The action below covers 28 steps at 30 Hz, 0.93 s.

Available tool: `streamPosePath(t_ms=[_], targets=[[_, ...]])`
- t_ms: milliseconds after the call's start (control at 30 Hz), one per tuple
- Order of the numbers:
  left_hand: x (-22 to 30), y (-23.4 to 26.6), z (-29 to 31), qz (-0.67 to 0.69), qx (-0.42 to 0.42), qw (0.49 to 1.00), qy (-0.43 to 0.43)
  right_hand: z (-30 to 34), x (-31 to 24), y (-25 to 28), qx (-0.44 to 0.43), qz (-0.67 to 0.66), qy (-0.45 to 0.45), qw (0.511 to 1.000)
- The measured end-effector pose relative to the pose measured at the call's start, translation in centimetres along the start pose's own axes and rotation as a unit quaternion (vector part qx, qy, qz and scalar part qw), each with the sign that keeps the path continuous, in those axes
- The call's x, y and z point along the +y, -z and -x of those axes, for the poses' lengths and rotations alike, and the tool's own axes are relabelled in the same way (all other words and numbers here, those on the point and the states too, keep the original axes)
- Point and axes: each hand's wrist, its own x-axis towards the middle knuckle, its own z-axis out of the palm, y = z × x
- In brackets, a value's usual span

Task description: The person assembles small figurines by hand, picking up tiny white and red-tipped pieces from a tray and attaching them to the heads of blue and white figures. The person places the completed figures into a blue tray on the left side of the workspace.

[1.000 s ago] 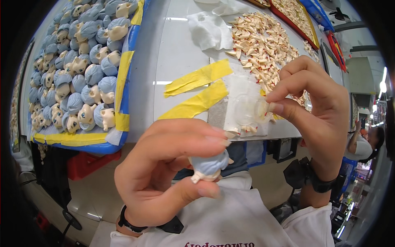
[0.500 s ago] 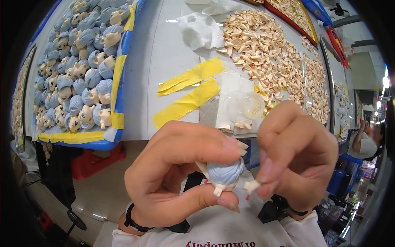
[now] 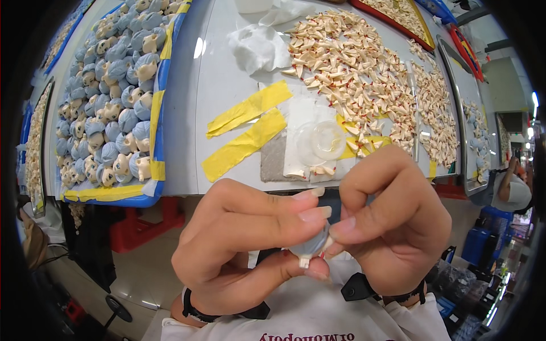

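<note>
Between the thumb and fingers of my left hand [image 3: 224, 247] is a small doll head [image 3: 310, 248] with light blue moulded hair; a pale peg sticks out at its lower end. My right hand [image 3: 401, 227] pinches a small cream piece [image 3: 328, 242] against the right side of the head. Its fingertips hide most of that piece, and whether it is seated in the head I cannot tell. Beyond my hands, a heap of cream pointed pieces [image 3: 358, 74] with red tips lies on the table [image 3: 227, 68].
To the left stands a blue tray [image 3: 128, 201] edged with yellow tape, full of blue-haired doll heads. Yellow tape strips [image 3: 244, 145], a round clear plastic dish [image 3: 327, 141] and crumpled white tissue [image 3: 259, 48] lie on the table. A red-rimmed tray [image 3: 392, 25] sits far right.
My right hand has moved left, bringing the small cream piece from beside the doll head into contact with its side. The left hand's fingers have shifted on the head.
</note>
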Motion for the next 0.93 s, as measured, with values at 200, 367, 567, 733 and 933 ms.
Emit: streamPosePath(t_ms=[200, 367, 567, 733, 933], targets=[[0.5, -1.7, -1.0, -0.106, 0.067, 0.991, -0.051, 0.2, -0.8, 1.5, -0.025, -0.179, -0.150, 0.972], [0.6, -2.2, -1.6, -0.282, -0.030, 0.952, -0.115, 0.6, -1.5, 4.9, -0.042, -0.136, -0.243, 0.959], [2.8, 6.5, -1.1, -0.604, 0.121, 0.788, 0.008, 3.2, 1.6, 21.4, 0.207, 0.371, -0.245, 0.871], [2.1, 11.0, -2.7, -0.641, 0.067, 0.754, 0.126, 7.8, 4.0, 27.8, 0.047, 0.578, -0.338, 0.742], [0.8, 13.2, -2.9, -0.617, 0.026, 0.764, 0.186, 4.3, 2.6, 24.7, 0.108, 0.602, -0.280, 0.740]])
